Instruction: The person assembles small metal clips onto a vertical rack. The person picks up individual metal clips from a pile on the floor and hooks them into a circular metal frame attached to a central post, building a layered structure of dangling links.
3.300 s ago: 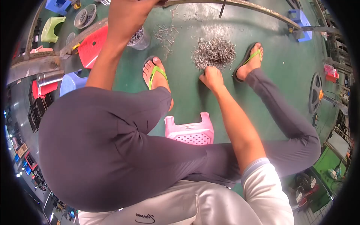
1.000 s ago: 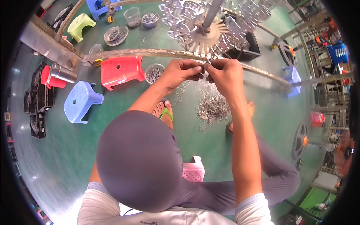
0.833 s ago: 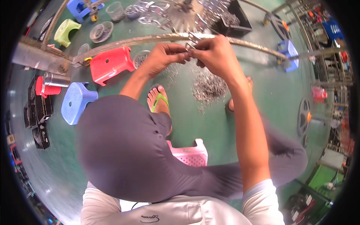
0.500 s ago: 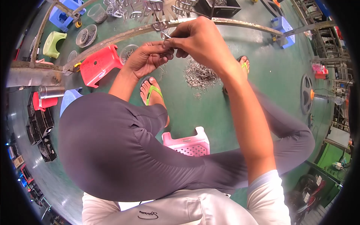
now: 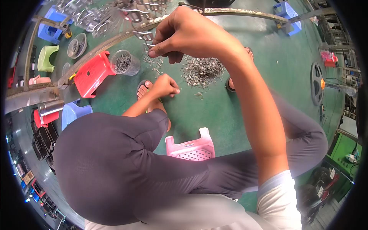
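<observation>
Raised at the top middle, my right hand (image 5: pixel 182 36) pinches a small bent metal hook (image 5: pixel 149 45) between thumb and fingers. The hook is at the lower end of a string of shiny metal pieces (image 5: pixel 143 35) hanging by the rail. My left hand (image 5: pixel 165 86) is lower, beside my left foot, its fingers curled closed. Whatever it may hold is hidden. To its right on the green floor lies a heap of metal hooks (image 5: pixel 203 71), with a few loose hooks (image 5: pixel 153 63) scattered left of the heap.
A worn metal rail (image 5: pixel 245 14) crosses in front of me. Left stand a clear tub of metal parts (image 5: pixel 124 63), a red stool (image 5: pixel 92 74) and a blue stool (image 5: pixel 75 113). A pink stool (image 5: pixel 190 147) is between my legs. Many metal pieces (image 5: pixel 92 19) hang upper left.
My left hand has left the right hand and dropped toward the floor, its fingers now curled. My right hand has shifted left and up, still pinching at the hanging string.
</observation>
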A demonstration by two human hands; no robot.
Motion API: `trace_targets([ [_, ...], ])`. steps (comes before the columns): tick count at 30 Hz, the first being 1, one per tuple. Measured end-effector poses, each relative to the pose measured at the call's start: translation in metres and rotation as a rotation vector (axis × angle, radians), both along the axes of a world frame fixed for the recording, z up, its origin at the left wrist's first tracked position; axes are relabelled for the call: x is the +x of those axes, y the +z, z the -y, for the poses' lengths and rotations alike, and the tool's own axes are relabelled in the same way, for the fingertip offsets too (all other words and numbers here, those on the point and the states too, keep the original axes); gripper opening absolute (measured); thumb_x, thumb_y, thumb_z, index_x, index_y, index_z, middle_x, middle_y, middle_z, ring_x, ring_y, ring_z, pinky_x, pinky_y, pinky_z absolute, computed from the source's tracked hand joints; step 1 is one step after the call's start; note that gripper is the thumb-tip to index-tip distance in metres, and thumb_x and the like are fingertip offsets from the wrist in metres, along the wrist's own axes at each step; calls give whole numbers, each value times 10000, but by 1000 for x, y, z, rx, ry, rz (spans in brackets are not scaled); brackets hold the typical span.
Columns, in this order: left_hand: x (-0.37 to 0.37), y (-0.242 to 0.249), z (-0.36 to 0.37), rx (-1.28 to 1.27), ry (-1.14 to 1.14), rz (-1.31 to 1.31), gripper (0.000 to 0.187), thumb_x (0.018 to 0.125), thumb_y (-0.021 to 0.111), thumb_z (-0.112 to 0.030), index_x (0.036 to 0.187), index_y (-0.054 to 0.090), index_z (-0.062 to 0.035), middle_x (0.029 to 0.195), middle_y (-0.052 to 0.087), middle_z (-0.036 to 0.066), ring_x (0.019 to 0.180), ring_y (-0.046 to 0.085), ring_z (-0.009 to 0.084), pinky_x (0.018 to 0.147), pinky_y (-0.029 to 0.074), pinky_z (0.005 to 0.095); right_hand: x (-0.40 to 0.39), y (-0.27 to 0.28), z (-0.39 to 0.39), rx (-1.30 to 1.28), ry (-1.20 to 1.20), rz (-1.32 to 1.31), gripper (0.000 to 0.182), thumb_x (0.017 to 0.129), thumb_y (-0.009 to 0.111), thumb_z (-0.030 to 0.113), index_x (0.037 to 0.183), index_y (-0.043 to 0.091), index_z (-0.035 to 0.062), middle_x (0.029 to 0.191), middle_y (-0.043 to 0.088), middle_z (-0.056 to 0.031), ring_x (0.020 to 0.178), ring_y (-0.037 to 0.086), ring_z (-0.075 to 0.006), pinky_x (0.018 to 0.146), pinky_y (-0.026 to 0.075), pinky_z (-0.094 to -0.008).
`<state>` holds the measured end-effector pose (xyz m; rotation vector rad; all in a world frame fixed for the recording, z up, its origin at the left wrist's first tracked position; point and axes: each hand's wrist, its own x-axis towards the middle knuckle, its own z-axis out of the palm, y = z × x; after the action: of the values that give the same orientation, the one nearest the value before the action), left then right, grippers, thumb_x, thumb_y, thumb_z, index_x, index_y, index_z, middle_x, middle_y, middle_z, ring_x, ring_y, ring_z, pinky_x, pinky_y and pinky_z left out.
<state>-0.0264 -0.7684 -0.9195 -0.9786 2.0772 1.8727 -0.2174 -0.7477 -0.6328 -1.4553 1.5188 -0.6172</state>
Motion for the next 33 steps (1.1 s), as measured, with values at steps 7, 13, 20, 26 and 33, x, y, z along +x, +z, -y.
trace_targets([
  [7, -44, 2, -30, -596, -367, 77, 197, 801, 815, -127, 945, 765, -2, 1024, 762, 190, 943, 719, 401, 851, 579, 465, -28, 6, -9, -69, 38, -13, 185, 809, 798, 159, 852, 786, -20, 653, 723, -91, 601, 702, -170, 626, 567, -332],
  [13, -98, -42, -54, -878, -623, -589, 123, 838, 682, -124, 933, 682, -45, 943, 565, 114, 992, 597, 312, 813, 537, 447, -47, 3, -8, -68, 14, 5, 180, 817, 781, 150, 860, 795, -25, 692, 749, -106, 645, 731, -191, 670, 594, -355],
  [20, -126, -76, -62, -781, -613, -603, 64, 823, 672, -116, 821, 686, -53, 929, 572, 81, 990, 565, 275, 833, 519, 398, -61, -1, -16, -85, 1, 6, 184, 833, 775, 141, 921, 807, -17, 734, 767, -125, 712, 762, -215, 707, 605, -372],
  [26, -97, -44, -58, -776, -494, -409, 172, 807, 792, -179, 853, 683, -55, 908, 622, 118, 898, 659, 344, 767, 552, 477, -66, -4, -19, -92, -12, 23, 205, 845, 768, 145, 964, 804, -19, 777, 780, -135, 738, 773, -224, 733, 614, -376],
  [33, -52, -35, -68, -660, -335, -12, 298, 744, 894, -272, 786, 702, -49, 831, 714, 158, 782, 721, 388, 695, 564, 509, -59, -3, -19, -113, 10, -20, 187, 844, 771, 154, 922, 804, -13, 744, 768, -128, 721, 763, -230, 719, 607, -384],
])
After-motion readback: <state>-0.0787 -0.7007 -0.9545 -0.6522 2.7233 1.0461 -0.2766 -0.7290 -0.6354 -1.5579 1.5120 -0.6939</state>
